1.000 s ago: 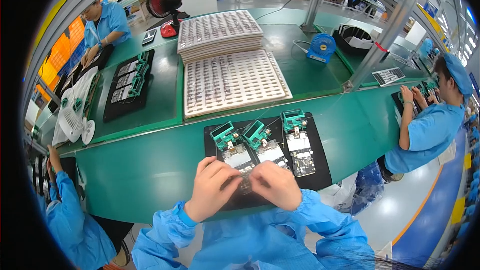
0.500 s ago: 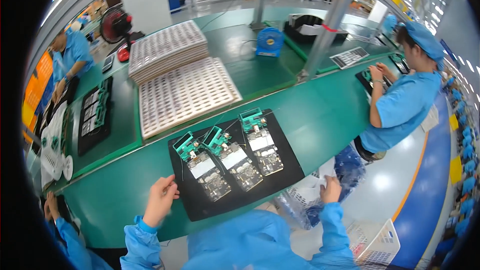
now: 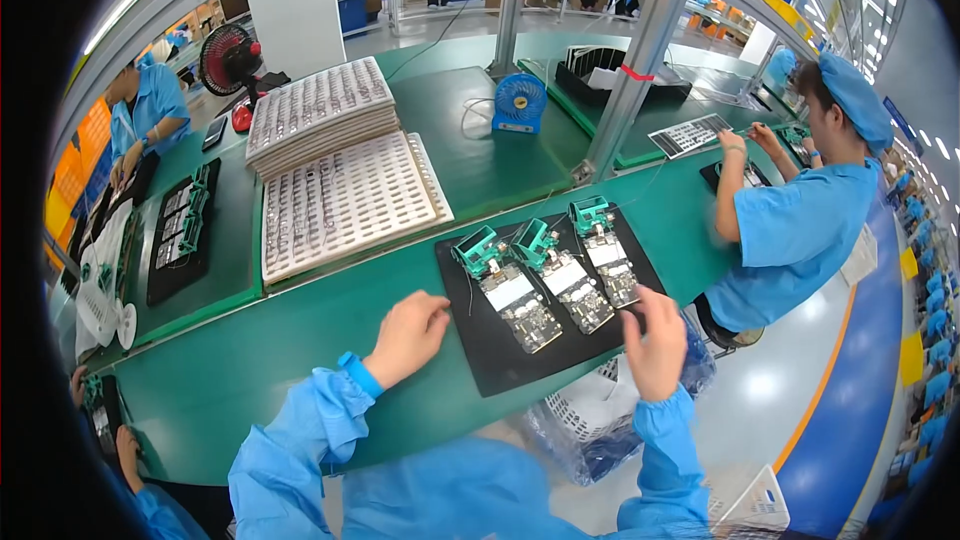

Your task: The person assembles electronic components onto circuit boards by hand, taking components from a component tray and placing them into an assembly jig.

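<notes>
A black mat lies on the green workbench, carrying three circuit boards side by side: the left board, the middle board and the right board. Each has a green frame-shaped piece at its far end, with thin wires. My left hand is closed at the mat's left edge, its fingertips bent together against it. Over the mat's right edge, by the near end of the right board, my right hand has thumb and fingers apart, holding nothing.
Stacked white trays stand beyond the bench edge, with a small blue fan to their right. A metal post rises behind. One co-worker sits at right. Below the bench is a white basket in blue plastic.
The mat with its boards has shifted right along the bench, my left hand following at its edge. My right hand has left the white sheet by the basket and come up to the mat.
</notes>
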Motion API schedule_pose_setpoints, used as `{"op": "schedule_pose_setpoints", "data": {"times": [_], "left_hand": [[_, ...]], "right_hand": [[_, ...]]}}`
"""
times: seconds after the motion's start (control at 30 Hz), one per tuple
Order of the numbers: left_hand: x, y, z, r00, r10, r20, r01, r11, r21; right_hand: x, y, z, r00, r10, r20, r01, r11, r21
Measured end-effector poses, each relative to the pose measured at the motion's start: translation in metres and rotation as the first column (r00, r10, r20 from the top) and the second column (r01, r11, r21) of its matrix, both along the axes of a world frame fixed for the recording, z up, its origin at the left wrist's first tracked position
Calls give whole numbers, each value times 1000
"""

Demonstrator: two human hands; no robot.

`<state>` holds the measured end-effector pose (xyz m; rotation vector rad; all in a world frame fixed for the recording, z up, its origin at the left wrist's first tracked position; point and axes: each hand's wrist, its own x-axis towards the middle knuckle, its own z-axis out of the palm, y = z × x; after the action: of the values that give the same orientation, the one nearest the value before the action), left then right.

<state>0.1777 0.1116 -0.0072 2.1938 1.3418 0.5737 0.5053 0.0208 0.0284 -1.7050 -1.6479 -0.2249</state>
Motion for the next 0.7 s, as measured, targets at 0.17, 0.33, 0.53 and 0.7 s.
{"op": "schedule_pose_setpoints", "data": {"times": [0.17, 0.33, 0.53, 0.7], "left_hand": [[28, 28, 6, 997, -12, -78, 52, 845, 532], [44, 29, 4, 964, 104, -245, 35, 863, 503], [43, 31, -1, 953, 128, -273, 67, 794, 604], [46, 38, -3, 988, 87, -125, -5, 839, 544]], "right_hand": [[-54, 76, 18, 884, 461, 78, -460, 888, -29], [-89, 129, 4, 731, 538, 420, -550, 829, -103], [-80, 133, -20, 629, 534, 565, -551, 819, -160], [-84, 129, -29, 640, 468, 610, -491, 859, -143]]}}
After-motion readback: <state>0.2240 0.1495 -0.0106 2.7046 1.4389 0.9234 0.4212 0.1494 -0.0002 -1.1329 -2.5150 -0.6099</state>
